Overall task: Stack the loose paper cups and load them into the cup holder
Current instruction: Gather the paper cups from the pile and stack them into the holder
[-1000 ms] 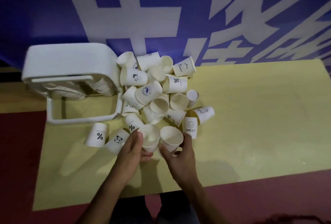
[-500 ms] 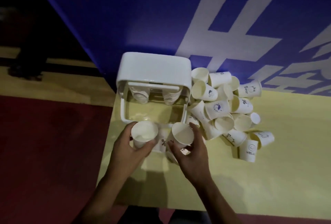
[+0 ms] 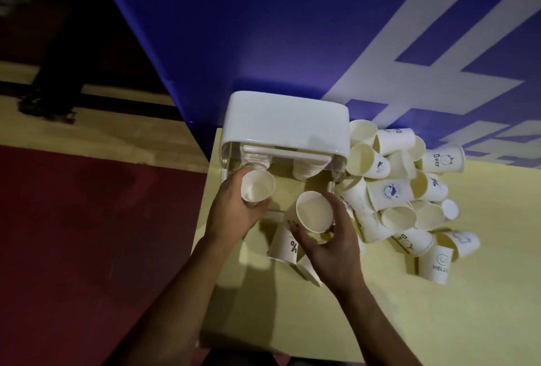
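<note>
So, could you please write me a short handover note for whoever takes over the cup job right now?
Left grip holds a cup, mouth up, close under the holder.
Right grip holds a second cup in front of the holder.
Done: a left stack and a right stack hang in the holder.
Left: load these two, then stack the pile on the table right of the holder, plus the % cup lying under the hands.
</note>
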